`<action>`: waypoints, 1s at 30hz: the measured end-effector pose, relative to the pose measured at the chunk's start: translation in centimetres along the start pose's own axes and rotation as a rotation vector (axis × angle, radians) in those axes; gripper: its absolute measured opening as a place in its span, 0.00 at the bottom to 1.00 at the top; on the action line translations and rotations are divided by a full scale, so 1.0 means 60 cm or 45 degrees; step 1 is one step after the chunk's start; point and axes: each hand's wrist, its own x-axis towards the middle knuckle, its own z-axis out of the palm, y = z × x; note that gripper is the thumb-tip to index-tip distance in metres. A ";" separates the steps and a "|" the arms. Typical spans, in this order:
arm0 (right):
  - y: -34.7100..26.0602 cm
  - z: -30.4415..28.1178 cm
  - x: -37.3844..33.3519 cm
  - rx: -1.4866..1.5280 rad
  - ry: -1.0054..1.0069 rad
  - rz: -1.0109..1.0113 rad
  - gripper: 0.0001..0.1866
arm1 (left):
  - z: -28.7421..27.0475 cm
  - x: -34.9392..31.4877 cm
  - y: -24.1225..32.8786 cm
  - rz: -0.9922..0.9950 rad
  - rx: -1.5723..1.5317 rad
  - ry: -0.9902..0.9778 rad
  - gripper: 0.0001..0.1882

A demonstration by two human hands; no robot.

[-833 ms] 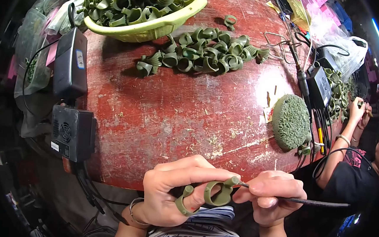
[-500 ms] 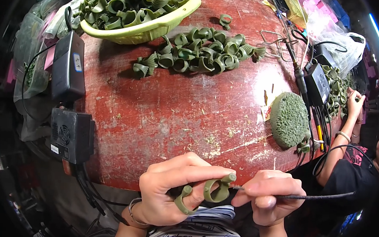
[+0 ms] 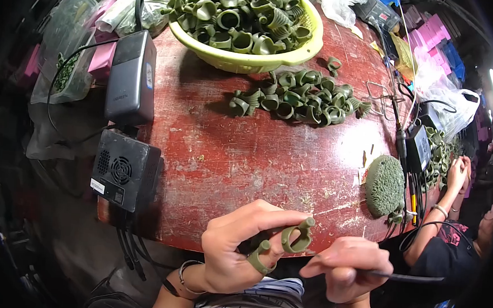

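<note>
Pinching a thin dark rod (image 3: 411,277), the right hand (image 3: 352,268) sits lower right of the frame, rod lying roughly sideways with its tip aimed left. Left hand (image 3: 238,249), lower middle, has its fingers curled onto 2 green rings (image 3: 259,263). The upper ring (image 3: 304,237) is just left of the right fingertips, bit higher, so pretty close; can't tell if the tip's touching it.

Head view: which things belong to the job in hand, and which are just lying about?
In the job:
left hand, holding two green rings
right hand, holding a thin dark tool
likely the loose ring pile and yellow-green basket of rings

Apparently just lying about:
grey box
clear tub
plastic bag
</note>
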 end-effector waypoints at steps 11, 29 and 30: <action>0.008 0.001 0.004 0.065 -0.069 -0.116 0.16 | 0.010 -0.004 0.003 -0.059 -0.098 0.245 0.13; 0.180 0.038 0.119 -0.848 -0.106 -0.268 0.10 | 0.034 -0.023 -0.073 -0.368 -1.247 0.319 0.13; 0.177 0.032 0.113 -0.851 -0.104 -0.269 0.10 | 0.036 -0.028 -0.077 -0.361 -1.245 0.280 0.12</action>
